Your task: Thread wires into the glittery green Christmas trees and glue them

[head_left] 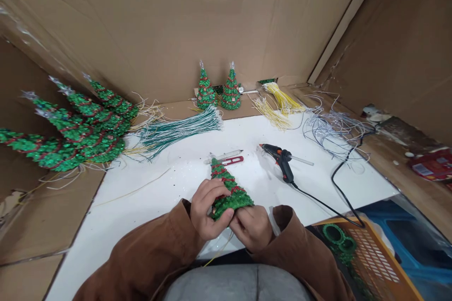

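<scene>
A small green Christmas tree ornament [231, 193] with red garland lies tilted in front of me, its tip pointing away. My left hand [210, 209] is closed around its left side, thumb at the base. At the underside of the base, my right hand [252, 226] has its fingers curled and pressed together; its fingertips are hidden under the tree. A thin yellow wire [221, 250] hangs down below the hands. Just beyond the tree's tip lie a red-handled cutter [233, 160] and a pen [229, 154].
A black glue gun [282, 162] with a cable lies to the right. Bundles of green wires [183, 127] and yellow wires [282, 99] are at the back. Decorated trees [81, 127] stand at left, two more trees [231, 89] behind. A yellow basket [381, 258] sits lower right.
</scene>
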Motion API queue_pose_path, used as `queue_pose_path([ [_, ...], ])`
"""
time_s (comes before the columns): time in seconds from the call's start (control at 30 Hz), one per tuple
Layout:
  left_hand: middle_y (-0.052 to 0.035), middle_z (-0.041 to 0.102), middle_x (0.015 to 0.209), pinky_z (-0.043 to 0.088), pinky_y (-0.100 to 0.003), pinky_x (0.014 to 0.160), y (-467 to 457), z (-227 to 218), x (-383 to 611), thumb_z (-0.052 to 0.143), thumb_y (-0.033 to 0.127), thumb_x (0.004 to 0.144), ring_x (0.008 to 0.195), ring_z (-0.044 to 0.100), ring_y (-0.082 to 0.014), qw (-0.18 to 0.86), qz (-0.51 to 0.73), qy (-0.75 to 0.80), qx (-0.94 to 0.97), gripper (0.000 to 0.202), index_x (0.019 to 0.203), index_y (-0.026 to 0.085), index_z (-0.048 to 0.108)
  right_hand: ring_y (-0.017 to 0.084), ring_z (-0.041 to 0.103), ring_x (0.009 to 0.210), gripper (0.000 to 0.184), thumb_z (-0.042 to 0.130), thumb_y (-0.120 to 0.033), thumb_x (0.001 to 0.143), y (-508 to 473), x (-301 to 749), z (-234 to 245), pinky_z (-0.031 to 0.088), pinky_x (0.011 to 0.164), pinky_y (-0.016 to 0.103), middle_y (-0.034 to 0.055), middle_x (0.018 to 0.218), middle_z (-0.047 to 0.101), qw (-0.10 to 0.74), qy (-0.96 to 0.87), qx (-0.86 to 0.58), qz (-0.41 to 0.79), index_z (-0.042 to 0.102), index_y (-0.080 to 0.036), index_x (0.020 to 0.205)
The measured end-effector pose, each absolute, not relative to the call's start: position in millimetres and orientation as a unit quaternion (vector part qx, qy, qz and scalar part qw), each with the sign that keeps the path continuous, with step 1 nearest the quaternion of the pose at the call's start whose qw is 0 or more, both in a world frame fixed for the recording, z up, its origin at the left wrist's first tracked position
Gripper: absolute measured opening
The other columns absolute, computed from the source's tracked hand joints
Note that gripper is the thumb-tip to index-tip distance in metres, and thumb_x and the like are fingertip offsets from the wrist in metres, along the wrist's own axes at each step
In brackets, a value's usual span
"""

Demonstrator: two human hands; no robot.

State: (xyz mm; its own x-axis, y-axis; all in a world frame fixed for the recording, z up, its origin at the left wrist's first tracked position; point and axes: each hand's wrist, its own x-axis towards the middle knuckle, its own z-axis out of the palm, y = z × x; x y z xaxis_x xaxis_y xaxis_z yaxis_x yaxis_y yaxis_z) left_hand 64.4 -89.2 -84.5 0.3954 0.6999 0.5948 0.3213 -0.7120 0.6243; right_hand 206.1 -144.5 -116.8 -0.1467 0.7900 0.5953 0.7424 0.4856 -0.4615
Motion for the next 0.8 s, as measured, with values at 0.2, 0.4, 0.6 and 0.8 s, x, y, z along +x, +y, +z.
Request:
queue_pose_path([
  [0.2, -0.0077, 0.062, 0.088, 0.047, -0.037, 0.074, -88.2, -83.0, 62.7, 0.057, 0.023, 0.074, 0.087, 0.057, -0.0222, 0.208, 0.443, 0.314, 0.814, 0.024, 0.097, 0.017, 0.056, 0.011, 0.043, 0.043, 0.041, 0.036, -0.019, 0.093, -145.2, 206.0, -120.4, 0.024, 0.049, 0.029, -0.0016, 0.044, 0.047, 0.417, -0.755, -0.506, 0.019, 0.042, -0.020, 0.053],
  [0.4, -0.0077, 0.061, 0.089, 0.046, -0.039, 0.075, -90.4, -87.5, 59.9, 0.057, 0.022, 0.073, 0.089, 0.056, -0.0230, 0.227, 0.437, 0.318, 0.810, 0.024, 0.097, 0.018, 0.056, 0.012, 0.043, 0.045, 0.039, 0.036, -0.019, 0.093, -148.3, 205.2, -124.2, 0.025, 0.049, 0.029, -0.0013, 0.046, 0.047, 0.426, -0.755, -0.499, 0.019, 0.042, -0.020, 0.054],
  [0.6, -0.0081, 0.059, 0.092, 0.046, -0.039, 0.076, -92.2, -87.8, 61.1, 0.059, 0.027, 0.071, 0.090, 0.056, -0.0232, 0.258, 0.439, 0.353, 0.785, 0.031, 0.101, 0.018, 0.055, 0.011, 0.042, 0.044, 0.037, 0.039, -0.018, 0.092, -149.0, 204.1, -126.3, 0.025, 0.048, 0.029, -0.0030, 0.045, 0.045, 0.441, -0.748, -0.495, 0.025, 0.041, -0.021, 0.055],
  [0.8, -0.0081, 0.059, 0.093, 0.048, -0.038, 0.075, -93.0, -84.4, 60.6, 0.060, 0.027, 0.071, 0.090, 0.056, -0.0232, 0.251, 0.424, 0.365, 0.790, 0.032, 0.102, 0.019, 0.054, 0.011, 0.036, 0.040, 0.036, 0.044, -0.013, 0.088, -147.1, 203.7, -124.9, 0.021, 0.045, 0.031, -0.0045, 0.042, 0.041, 0.460, -0.734, -0.499, 0.019, 0.038, -0.021, 0.053],
])
